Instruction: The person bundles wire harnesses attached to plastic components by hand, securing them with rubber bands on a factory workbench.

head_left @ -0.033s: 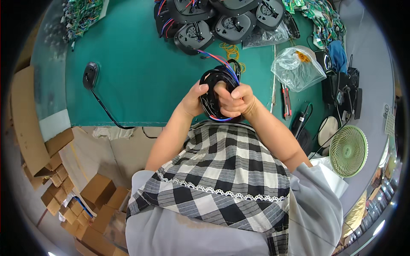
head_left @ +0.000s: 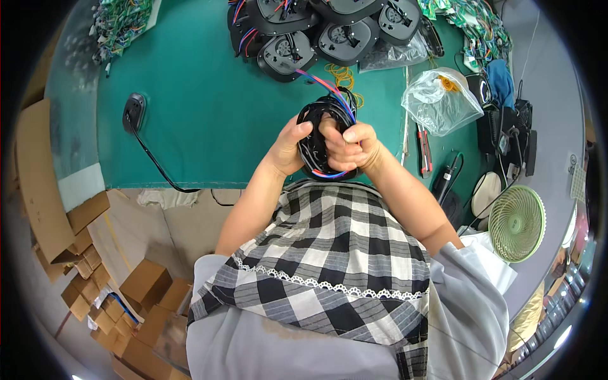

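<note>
Close to my body, at the table's near edge, I hold a coil of black cable (head_left: 311,147) between both hands. My left hand (head_left: 289,147) grips its left side, thumb lying on top. The fingers of my right hand (head_left: 353,147) curl through the coil's opening and around its right side. Loose red and blue wires (head_left: 334,88) stick up from the coil toward the far side, and another red and blue stretch shows along its lower edge. My palms and the coil's underside are hidden.
Black plastic housings (head_left: 345,41) with wires are heaped at the far middle, beside yellow rubber bands (head_left: 342,76). Circuit boards (head_left: 123,28) lie far left. A black corded device (head_left: 133,113) rests left. A clear bag (head_left: 441,101), a red cutter (head_left: 424,151) and a green fan (head_left: 517,223) are right.
The coil has turned slightly in my hands, and its loose red and blue wires have shifted a little. Both hands keep their grip in nearly the same place.
</note>
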Demonstrator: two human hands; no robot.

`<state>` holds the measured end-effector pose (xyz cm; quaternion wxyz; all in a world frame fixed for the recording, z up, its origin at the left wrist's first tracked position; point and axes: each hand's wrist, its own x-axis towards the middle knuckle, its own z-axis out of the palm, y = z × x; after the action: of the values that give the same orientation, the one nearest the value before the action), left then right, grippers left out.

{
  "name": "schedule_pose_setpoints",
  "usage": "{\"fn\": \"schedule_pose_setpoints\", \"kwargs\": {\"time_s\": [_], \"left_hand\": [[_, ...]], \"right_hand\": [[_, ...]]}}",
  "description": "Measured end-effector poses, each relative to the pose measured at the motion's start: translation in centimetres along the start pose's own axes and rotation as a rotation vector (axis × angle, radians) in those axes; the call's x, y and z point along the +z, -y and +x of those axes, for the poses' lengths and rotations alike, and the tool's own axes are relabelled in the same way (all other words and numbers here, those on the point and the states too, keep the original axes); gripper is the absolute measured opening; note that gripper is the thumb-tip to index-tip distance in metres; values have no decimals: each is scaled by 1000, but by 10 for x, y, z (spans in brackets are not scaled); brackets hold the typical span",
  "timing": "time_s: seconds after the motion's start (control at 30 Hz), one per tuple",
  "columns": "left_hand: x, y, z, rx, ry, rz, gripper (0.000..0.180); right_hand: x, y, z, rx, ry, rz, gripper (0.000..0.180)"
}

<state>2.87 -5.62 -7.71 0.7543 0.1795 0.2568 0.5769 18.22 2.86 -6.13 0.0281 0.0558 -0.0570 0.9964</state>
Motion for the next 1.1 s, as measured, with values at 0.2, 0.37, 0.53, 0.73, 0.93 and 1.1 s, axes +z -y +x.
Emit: {"fn": "schedule_pose_setpoints", "kwargs": {"time_s": [0.2, 0.37, 0.53, 0.73, 0.93, 1.1], "left_hand": [[30, 4, 4, 248, -530, 495, 37], [35, -6, 11, 232, -567, 392, 31], [30, 1, 20, 231, -570, 211, 35], [27, -11, 18, 4, -203, 391, 46], [35, 2, 19, 80, -414, 537, 36], [42, 18, 14, 163, -397, 919, 40]], "right_hand": [[7, 9, -13, -27, -746, -422, 49], [22, -1, -1, 6, -872, -967, 89], [19, -2, -7, 102, -836, -1128, 77], [30, -16, -1, 360, -612, -1283, 36], [21, -20, -13, 406, -696, -1000, 46], [24, -38, -18, 149, -784, -951, 65]]}}
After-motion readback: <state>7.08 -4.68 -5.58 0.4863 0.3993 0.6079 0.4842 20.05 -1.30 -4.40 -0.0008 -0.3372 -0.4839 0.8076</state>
